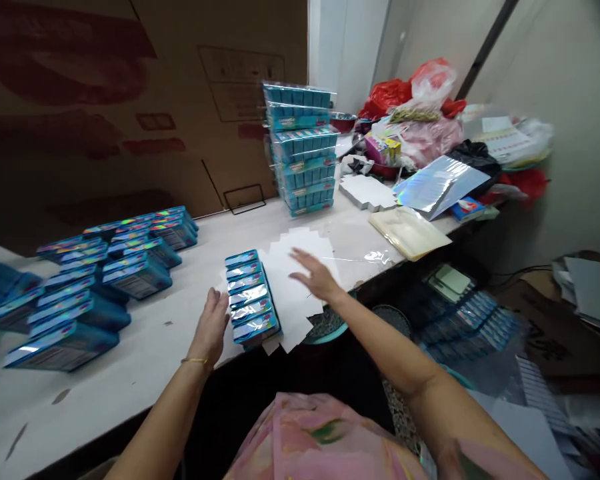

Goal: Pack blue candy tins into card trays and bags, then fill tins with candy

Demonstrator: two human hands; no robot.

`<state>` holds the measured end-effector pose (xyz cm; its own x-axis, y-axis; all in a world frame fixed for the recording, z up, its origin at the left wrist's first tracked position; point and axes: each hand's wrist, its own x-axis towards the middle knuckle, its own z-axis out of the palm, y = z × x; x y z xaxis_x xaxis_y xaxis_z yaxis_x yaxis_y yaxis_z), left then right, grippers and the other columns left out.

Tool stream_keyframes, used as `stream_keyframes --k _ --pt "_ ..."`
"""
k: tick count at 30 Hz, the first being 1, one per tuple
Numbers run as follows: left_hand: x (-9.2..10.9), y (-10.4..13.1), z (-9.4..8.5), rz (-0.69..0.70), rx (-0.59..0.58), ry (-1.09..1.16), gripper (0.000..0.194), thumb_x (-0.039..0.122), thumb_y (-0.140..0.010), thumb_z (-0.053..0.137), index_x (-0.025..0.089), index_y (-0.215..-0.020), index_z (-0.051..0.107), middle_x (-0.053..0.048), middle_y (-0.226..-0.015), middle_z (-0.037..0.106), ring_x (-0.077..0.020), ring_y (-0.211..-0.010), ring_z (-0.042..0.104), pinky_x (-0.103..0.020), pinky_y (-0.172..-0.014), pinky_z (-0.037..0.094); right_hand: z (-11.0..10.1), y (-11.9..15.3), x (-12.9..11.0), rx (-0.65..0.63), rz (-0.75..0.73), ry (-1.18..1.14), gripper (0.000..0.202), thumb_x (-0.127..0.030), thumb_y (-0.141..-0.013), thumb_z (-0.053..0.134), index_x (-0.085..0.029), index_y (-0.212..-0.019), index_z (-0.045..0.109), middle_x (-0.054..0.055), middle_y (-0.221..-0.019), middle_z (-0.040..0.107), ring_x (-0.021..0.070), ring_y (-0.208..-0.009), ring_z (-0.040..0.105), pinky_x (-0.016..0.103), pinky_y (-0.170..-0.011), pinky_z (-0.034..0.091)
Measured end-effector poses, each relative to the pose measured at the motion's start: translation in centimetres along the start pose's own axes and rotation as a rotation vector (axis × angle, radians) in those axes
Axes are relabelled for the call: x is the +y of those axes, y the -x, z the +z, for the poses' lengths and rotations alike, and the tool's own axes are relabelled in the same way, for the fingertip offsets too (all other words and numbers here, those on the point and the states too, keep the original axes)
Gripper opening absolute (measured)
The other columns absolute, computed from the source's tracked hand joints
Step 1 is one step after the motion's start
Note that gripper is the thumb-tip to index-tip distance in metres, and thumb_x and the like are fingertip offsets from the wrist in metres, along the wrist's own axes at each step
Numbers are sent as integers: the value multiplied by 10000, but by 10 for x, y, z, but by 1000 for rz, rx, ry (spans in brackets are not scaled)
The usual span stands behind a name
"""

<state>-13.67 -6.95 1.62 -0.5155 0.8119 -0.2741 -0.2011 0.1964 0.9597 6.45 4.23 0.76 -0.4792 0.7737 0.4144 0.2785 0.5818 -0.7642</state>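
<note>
Fingers (306, 259) released on either side of a row of blue packs (253, 298)

My left hand (210, 331) stands at the row's left flank, fingers extended and grasping nothing; whether they brush it, I can't tell. The row sits on white cut card (300, 283) near the front edge of the tabletop (165, 363). My right hand (321, 279) spreads over the card's right part, likewise holding nothing.

A careless shove from the left could skew the row, as I see no band around it. Dragging the card towards me could tip the nearest pack off, since the card seems to overhang.

White and scuffed, the tabletop carries more blue packs (93, 310) before a large cardboard box (105, 87), then a film-wrapped stack (305, 179), an iridescent sheet (437, 183), and plastic bags (423, 100) heaped by a pale wall (573, 153).
</note>
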Motion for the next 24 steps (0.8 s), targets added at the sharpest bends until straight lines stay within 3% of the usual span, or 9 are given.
stream_keyframes --k 2,3,5,7,12,17,19,22,24 --pt "-3 0 -2 -69 -36 -9 683 437 -735 536 279 -1321 222 -48 -1418 202 -201 -1271 242 -379 -1032 215 -43 1 42 190 195 194 496 -368 -714 583 -232 -1182 489 51 -1275 443 191 -1197 346 383 -1013 220" --pt "-5 0 -1 -103 -63 -8 685 427 -730 546 293 -1318 220 -47 -1404 244 -203 -1252 286 -383 -1020 246 -63 4 62 216 302 306 522 -337 -685 621 -210 -1175 497 69 -1274 441 205 -1204 332 393 -1013 214" --pt "-7 1 1 -165 -134 30 633 390 -733 555 290 -1293 277 -57 -1333 379 -222 -1172 411 -402 -970 333 -91 12 95 89 424 459 544 -286 -610 693 -203 -1126 540 76 -1257 458 221 -1189 347 389 -1001 231" --pt "-10 4 6 -216 -173 71 527 355 -750 539 256 -1239 371 -66 -1192 528 -237 -1035 534 -417 -885 419 -102 20 117 -39 438 529 461 -285 -603 702 -225 -1046 594 53 -1236 483 208 -1150 392 357 -978 268" --pt "-13 7 10 -236 -103 95 385 307 -753 537 217 -1124 486 -57 -999 634 -203 -857 619 -398 -809 472 -95 22 132 40 445 595 139 -278 -699 614 -230 -817 671 2 -1061 589 175 -988 481 302 -872 352" --pt "-12 10 8 -218 -85 81 365 320 -738 558 202 -1082 519 -67 -1028 624 -191 -869 614 -373 -816 469 -93 11 126 79 471 627 111 -208 -739 550 -186 -764 655 32 -951 599 169 -924 479 288 -832 351" --pt "-12 12 8 -203 -89 75 374 329 -735 561 198 -1083 520 -72 -1048 615 -193 -874 611 -367 -816 469 -91 7 123 67 468 638 153 -242 -712 586 -180 -839 645 48 -1016 576 184 -961 461 300 -839 343" --pt "-13 12 7 -183 -97 69 384 345 -734 561 205 -1089 518 -66 -1065 606 -191 -876 610 -367 -826 466 -79 0 118 -7 433 649 455 -350 -633 664 -214 -1056 569 57 -1215 461 218 -1081 386 325 -866 319" --pt "-15 11 6 -174 -92 62 399 349 -728 568 210 -1098 515 -61 -1068 604 -188 -877 611 -368 -838 461 -68 -5 116 -12 466 662 502 -399 -633 658 -244 -1097 542 49 -1248 429 231 -1103 362 350 -871 305"
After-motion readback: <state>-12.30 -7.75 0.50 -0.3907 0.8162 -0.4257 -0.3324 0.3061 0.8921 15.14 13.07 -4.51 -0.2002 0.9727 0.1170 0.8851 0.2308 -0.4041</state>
